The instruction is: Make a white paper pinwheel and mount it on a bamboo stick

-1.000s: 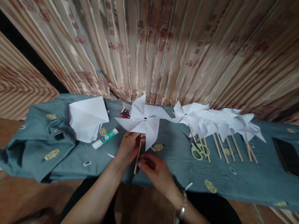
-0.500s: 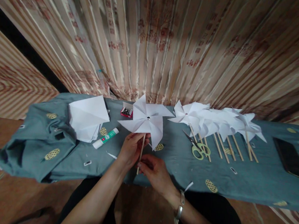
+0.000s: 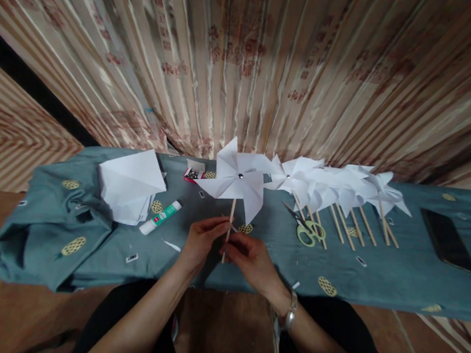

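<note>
A white paper pinwheel [image 3: 235, 181] with a shiny pin at its centre stands upright in front of me on a thin wooden stick. The fingers of my left hand [image 3: 202, 244] pinch the stick just below the paper blades. Lower on the same stick, my right hand [image 3: 247, 259] is closed with thumb and fingers. Behind the pinwheel, to its left, sits a small open box of pins [image 3: 194, 171]. Several finished-looking pinwheels [image 3: 335, 184] lie overlapping to the right, their sticks pointing toward me.
Green-handled scissors [image 3: 308, 231] lie right of my hands. A glue stick [image 3: 161, 217] and a stack of white paper [image 3: 129, 182] are on the left. A black phone [image 3: 447, 240] rests at the right on the teal cloth [image 3: 249, 282]. A pleated curtain [image 3: 247, 60] hangs behind.
My left hand has slid down the stick, away from the blades. The pinwheel is slightly higher and its blades have turned a little. The whole view has shifted slightly.
</note>
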Available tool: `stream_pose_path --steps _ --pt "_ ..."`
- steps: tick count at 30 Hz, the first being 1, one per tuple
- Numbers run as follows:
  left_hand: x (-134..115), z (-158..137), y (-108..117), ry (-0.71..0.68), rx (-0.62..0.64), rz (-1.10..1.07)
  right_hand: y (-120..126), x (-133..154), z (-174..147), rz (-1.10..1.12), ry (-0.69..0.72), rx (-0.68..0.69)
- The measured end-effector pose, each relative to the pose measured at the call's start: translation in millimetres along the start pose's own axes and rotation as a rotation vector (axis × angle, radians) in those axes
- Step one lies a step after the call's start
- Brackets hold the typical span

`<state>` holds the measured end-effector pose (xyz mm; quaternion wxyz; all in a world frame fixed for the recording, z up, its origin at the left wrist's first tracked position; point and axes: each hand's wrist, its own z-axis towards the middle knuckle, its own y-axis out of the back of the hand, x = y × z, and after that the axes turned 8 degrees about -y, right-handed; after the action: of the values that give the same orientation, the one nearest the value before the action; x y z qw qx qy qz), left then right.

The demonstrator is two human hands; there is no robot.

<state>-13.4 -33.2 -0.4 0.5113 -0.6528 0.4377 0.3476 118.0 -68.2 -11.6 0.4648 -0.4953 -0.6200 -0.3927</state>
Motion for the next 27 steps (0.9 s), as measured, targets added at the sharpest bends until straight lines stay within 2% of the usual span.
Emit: stream_pose_path --steps 3,6,11,13,18,27 --pt "1 2 3 -0.024 -0.025 0.015 7 0 1 -0.026 -0.012 0.004" --pt "3 5 5 -0.055 -0.042 0.02 27 4 3 -0.024 -0.017 -0.06" --pt "14 7 6 -0.05 -0.017 0.064 61 16 14 0.195 0.036 -0.355" --pt "19 7 5 -0.036 -0.001 0.09 66 18 18 0.267 0.063 -0.416" --pt "25 7 3 -0.016 0.019 0.107 63 19 23 0.361 0.062 -0.387" --pt "25 6 0 -0.01 0.044 0.086 52 19 18 0.367 -0.008 -0.32"
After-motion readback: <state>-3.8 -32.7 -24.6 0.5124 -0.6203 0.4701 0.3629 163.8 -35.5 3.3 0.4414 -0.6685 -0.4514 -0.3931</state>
